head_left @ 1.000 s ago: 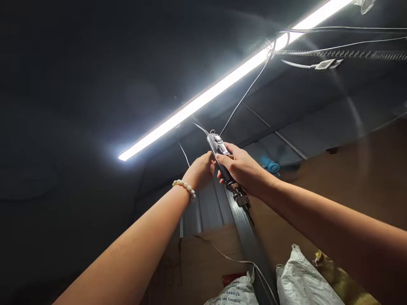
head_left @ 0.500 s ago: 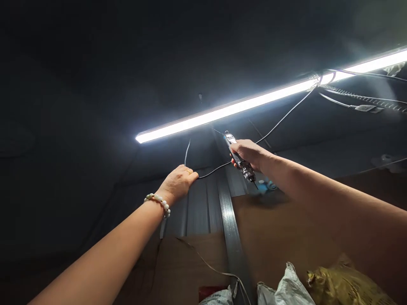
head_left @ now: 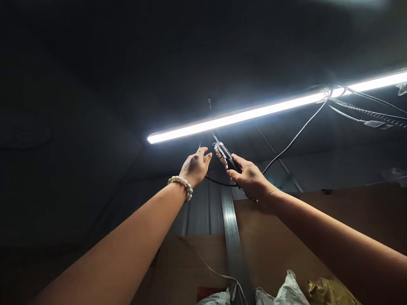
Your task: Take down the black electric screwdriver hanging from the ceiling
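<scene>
My right hand [head_left: 249, 178] is raised overhead and grips an electric screwdriver [head_left: 226, 157] by its black handle, the metal clip end pointing up towards the lit tube lamp [head_left: 254, 113]. A dark cable [head_left: 295, 137] runs from the tool up to the lamp. My left hand [head_left: 194, 166], with a bead bracelet on the wrist, is lifted just left of the tool, fingers apart, close to a thin hanging wire; whether it touches the wire I cannot tell.
A coiled cable [head_left: 365, 111] and a white plug [head_left: 373, 123] hang near the lamp at right. A metal post [head_left: 232, 237] runs down between brown boards [head_left: 286, 237]. White sacks [head_left: 286, 294] and a yellow bag [head_left: 330, 292] lie at the bottom.
My left hand let go of the cable it held lower down and rose beside the tool, fingers spread. My right hand tilted the screwdriver and drew it left towards the left hand.
</scene>
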Available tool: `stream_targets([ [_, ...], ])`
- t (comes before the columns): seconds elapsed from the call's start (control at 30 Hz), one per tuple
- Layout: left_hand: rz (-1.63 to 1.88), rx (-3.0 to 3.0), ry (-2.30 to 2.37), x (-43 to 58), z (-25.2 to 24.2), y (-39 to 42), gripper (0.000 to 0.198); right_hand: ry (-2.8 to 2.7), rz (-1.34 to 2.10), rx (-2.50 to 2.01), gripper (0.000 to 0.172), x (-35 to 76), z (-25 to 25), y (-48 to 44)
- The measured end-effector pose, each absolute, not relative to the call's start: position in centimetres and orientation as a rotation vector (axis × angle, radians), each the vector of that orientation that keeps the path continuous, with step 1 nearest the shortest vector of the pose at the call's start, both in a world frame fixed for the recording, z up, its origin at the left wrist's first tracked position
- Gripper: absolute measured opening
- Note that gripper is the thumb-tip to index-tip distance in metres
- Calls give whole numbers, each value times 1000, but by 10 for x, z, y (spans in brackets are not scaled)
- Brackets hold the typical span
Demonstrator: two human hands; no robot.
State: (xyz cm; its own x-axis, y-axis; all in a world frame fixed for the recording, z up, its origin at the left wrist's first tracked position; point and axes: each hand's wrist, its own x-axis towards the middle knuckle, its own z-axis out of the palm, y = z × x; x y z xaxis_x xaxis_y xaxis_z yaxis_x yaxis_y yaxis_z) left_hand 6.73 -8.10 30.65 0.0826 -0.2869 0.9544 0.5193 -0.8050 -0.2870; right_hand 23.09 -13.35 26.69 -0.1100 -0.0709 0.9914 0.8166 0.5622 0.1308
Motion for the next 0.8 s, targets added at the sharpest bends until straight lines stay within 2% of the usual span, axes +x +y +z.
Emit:
stream_targets([
  [0.1,-1799,-1744,-196,80,322,-85,34,-1581,-784,-606,52,237,264,-134],
  [0.17,-1830,-1707,-185,87,331,-89,30,-1645,-726,-575,51,244,264,-136],
  [0.3,-1854,-1638,-237,95,347,-97,26,-1768,-607,-563,37,258,261,-146],
  [0.47,-1769,-1560,-326,102,345,-101,29,-1730,-757,-640,19,259,252,-159],
  [0.53,-1735,-1524,-361,102,332,-98,28,-1643,-862,-717,22,256,248,-153],
  [0.7,-1563,-1523,-299,95,289,-77,36,-1338,-1295,-840,57,245,225,-123],
  [0.8,-1402,-1517,-279,90,272,-67,25,-1174,-1460,-855,54,236,207,-111],
])
